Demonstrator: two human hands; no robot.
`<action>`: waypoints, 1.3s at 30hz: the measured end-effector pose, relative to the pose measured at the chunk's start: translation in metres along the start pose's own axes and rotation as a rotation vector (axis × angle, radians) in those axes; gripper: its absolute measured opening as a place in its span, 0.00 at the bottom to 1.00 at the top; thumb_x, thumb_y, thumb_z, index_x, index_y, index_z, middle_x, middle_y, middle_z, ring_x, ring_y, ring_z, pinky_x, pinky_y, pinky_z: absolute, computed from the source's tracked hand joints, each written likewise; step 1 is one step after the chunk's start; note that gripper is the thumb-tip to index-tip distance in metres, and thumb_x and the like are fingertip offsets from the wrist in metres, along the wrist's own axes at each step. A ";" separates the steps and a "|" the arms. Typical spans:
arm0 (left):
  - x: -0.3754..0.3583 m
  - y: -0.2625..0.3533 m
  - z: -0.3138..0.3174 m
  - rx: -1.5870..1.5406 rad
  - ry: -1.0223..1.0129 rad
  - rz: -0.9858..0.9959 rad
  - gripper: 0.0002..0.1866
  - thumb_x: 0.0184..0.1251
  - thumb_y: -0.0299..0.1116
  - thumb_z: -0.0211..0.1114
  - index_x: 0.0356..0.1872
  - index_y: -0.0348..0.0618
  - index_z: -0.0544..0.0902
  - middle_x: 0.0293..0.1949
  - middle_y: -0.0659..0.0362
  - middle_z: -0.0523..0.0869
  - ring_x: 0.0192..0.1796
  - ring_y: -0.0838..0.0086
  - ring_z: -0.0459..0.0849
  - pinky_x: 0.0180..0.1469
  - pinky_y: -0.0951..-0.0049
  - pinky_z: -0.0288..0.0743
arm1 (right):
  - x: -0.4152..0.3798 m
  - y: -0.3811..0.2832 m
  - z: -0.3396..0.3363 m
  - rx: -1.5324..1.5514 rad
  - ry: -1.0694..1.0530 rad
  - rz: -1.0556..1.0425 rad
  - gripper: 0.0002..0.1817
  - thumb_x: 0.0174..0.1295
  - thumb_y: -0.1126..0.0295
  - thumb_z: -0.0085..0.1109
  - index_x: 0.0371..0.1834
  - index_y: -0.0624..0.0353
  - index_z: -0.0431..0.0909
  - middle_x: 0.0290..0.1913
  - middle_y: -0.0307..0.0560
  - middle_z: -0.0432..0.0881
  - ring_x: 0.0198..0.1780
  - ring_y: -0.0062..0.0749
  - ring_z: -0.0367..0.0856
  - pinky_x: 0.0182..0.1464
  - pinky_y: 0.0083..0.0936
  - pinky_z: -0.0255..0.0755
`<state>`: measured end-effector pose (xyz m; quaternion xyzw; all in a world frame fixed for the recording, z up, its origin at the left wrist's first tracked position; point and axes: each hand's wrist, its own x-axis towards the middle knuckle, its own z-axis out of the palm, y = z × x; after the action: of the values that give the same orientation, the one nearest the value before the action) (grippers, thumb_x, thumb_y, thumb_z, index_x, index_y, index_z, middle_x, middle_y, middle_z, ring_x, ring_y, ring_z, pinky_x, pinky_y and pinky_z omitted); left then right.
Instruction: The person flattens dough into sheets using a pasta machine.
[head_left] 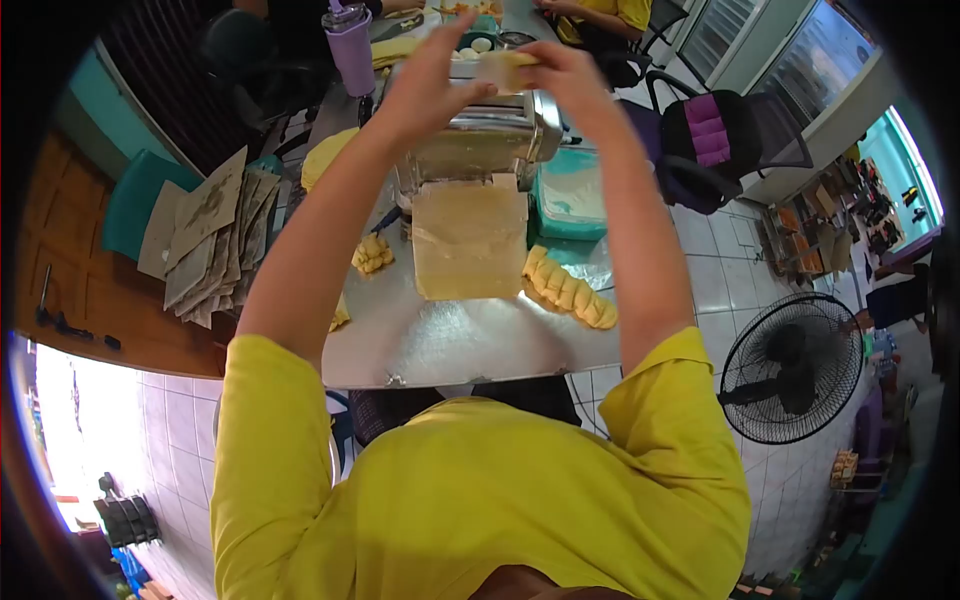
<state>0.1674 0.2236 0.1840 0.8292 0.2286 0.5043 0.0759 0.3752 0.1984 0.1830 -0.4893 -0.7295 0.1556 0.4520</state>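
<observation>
My right hand (pixel 568 82) is closed on a small piece of pale yellow dough (pixel 507 70), slightly blurred, above a metal pasta machine (pixel 470 150). Just left of that dough, my left hand (pixel 425 90) is raised with thumb and fingers apart. A tan sheet or board (pixel 470 245) slopes from the machine toward me. To its right lies a row of cut dough pieces (pixel 570 290); a small cluster of dough (pixel 372 254) sits to its left. Beside the machine stands a teal container (pixel 572 195) with white powder inside.
A purple tumbler (pixel 350 50) stands at the table's (pixel 450 350) far left. More flat dough (pixel 328 158) lies behind my left forearm. Across the table sit people, one in a yellow shirt (pixel 620 12). Cardboard sheets (pixel 210 235) are stacked left; a black fan (pixel 790 370) stands right.
</observation>
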 end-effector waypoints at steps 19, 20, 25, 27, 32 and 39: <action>0.002 -0.059 0.025 0.312 -0.572 -0.010 0.17 0.47 0.21 0.62 0.43 0.37 0.79 0.33 0.43 0.82 0.38 0.52 0.82 0.40 0.63 0.74 | 0.021 0.011 0.057 -0.430 -0.201 -0.164 0.11 0.51 0.69 0.58 0.35 0.64 0.79 0.34 0.59 0.81 0.39 0.53 0.79 0.43 0.38 0.72; 0.006 -0.060 0.023 0.310 -0.562 0.040 0.17 0.48 0.22 0.63 0.43 0.38 0.80 0.33 0.44 0.83 0.38 0.53 0.82 0.40 0.63 0.74 | 0.021 0.011 0.055 -0.517 -0.263 -0.134 0.10 0.51 0.70 0.56 0.34 0.64 0.79 0.34 0.59 0.81 0.39 0.54 0.79 0.43 0.40 0.72; 0.011 -0.040 -0.001 0.043 -0.636 -0.276 0.18 0.51 0.25 0.64 0.46 0.41 0.78 0.34 0.47 0.83 0.37 0.54 0.81 0.40 0.64 0.73 | 0.020 0.015 0.056 -0.598 -0.294 -0.153 0.11 0.50 0.73 0.53 0.37 0.64 0.78 0.33 0.60 0.80 0.38 0.54 0.79 0.44 0.43 0.72; 0.008 -0.043 0.001 0.015 -0.661 -0.391 0.19 0.52 0.27 0.65 0.47 0.42 0.76 0.35 0.48 0.84 0.37 0.54 0.81 0.40 0.64 0.73 | 0.017 0.014 0.055 -0.551 -0.262 -0.115 0.13 0.50 0.73 0.53 0.39 0.63 0.78 0.33 0.61 0.80 0.38 0.55 0.79 0.44 0.43 0.71; 0.009 -0.056 0.010 0.207 -0.632 -0.135 0.19 0.51 0.26 0.63 0.47 0.43 0.74 0.36 0.46 0.82 0.40 0.52 0.80 0.41 0.62 0.72 | 0.025 0.015 0.059 -0.600 -0.291 -0.123 0.16 0.51 0.73 0.51 0.45 0.58 0.79 0.35 0.60 0.81 0.40 0.53 0.80 0.44 0.43 0.73; 0.003 -0.056 0.015 0.238 -0.587 -0.123 0.18 0.51 0.23 0.60 0.46 0.45 0.75 0.36 0.45 0.82 0.41 0.49 0.79 0.41 0.58 0.71 | 0.027 0.012 0.051 -0.554 -0.458 -0.083 0.13 0.51 0.73 0.51 0.39 0.63 0.78 0.35 0.62 0.80 0.41 0.54 0.79 0.46 0.42 0.71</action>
<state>0.1642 0.2759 0.1592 0.9271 0.3038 0.2076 0.0715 0.3373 0.2383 0.1608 -0.5155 -0.8456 0.0389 0.1332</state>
